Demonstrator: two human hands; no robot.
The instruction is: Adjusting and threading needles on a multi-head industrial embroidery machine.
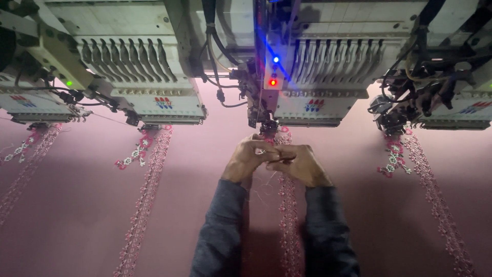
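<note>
Both my hands meet just below the needle area (267, 127) of the middle embroidery head (307, 77). My left hand (248, 158) and my right hand (300, 164) have their fingertips pinched together on something small, likely a thin thread; it is too fine to make out. A loose pale thread (262, 189) trails down beneath my hands. They hover over the dusty pink fabric (205, 169), right above an embroidered strip of pink and white flowers (288, 205). Grey sleeves cover my forearms.
Further embroidery heads hang at the left (154, 77) and right (435, 77), each above its own floral strip (146, 195) (435, 200). Red and blue lamps (273, 81) glow on the middle head. Black cables (215, 46) dangle between the heads.
</note>
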